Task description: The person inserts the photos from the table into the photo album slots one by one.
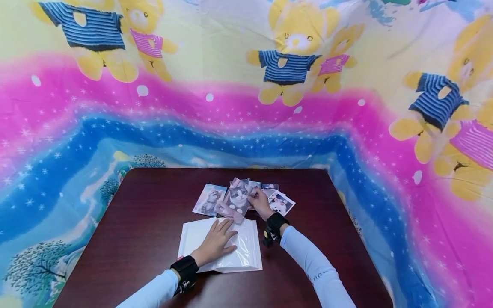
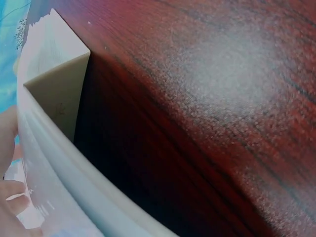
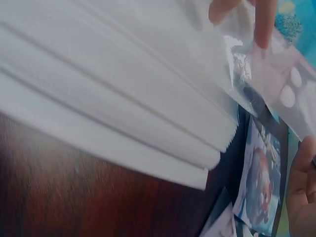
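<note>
A photo album point(image 1: 246, 252) with white pages and clear plastic pockets lies open on the table. My left hand point(image 1: 215, 243) rests on its page with fingers spread, fingertips near the upper edge; in the left wrist view the hand point(image 2: 9, 197) shows only in part. Just beyond the album, my right hand point(image 1: 262, 204) pinches the right side of a pinkish cat photo point(image 1: 238, 197). This photo's lower end overlaps the album's top edge. In the right wrist view the photo point(image 3: 289, 81) meets the glossy pocket point(image 3: 242, 64); whether it is inside cannot be told.
Behind the album lie more pictures: a kitten photo point(image 1: 209, 200) on the left and a white-bordered photo point(image 1: 280, 202) on the right, with others partly covered. The dark wooden table point(image 1: 154, 222) backs onto a bear-printed cloth point(image 1: 215, 107).
</note>
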A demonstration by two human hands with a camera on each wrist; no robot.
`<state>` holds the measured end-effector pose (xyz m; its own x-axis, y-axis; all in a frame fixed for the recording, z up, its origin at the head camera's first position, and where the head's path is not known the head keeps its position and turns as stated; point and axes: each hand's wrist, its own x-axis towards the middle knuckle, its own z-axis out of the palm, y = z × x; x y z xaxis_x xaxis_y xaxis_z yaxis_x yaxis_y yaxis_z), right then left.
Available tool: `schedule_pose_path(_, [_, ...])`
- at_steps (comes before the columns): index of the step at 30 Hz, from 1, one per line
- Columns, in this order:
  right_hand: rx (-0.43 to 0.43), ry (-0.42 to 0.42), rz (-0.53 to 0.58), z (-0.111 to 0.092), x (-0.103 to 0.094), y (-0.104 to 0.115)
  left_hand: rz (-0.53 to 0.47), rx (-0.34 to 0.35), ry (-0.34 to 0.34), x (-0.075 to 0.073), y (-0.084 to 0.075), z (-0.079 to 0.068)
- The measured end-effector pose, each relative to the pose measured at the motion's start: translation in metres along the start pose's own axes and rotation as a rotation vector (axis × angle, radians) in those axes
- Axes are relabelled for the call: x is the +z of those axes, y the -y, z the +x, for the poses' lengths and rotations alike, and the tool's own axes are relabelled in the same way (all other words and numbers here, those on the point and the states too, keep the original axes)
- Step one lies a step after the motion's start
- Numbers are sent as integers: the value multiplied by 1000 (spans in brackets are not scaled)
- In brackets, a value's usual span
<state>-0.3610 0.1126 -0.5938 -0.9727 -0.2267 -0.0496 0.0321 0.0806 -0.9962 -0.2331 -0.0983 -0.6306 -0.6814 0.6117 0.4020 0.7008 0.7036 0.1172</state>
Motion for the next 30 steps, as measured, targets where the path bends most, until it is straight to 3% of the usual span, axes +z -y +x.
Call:
schedule_pose_path(10, [-265,42,-421,10,-7,4,-36,-11,-10,-1,-1,-2])
schedule_pose_path(16, [-389,79,-563,14,-8,14,-61,-27,2,-2,-5,-3])
schedule_pose_path(22, [-390,147,-629,16,-10,24,-67,-53,27,-3,-7,-2])
schedule_pose_path(30, [-375,143,-607,16,-11,28,-72,-54,0,5,-6,-6])
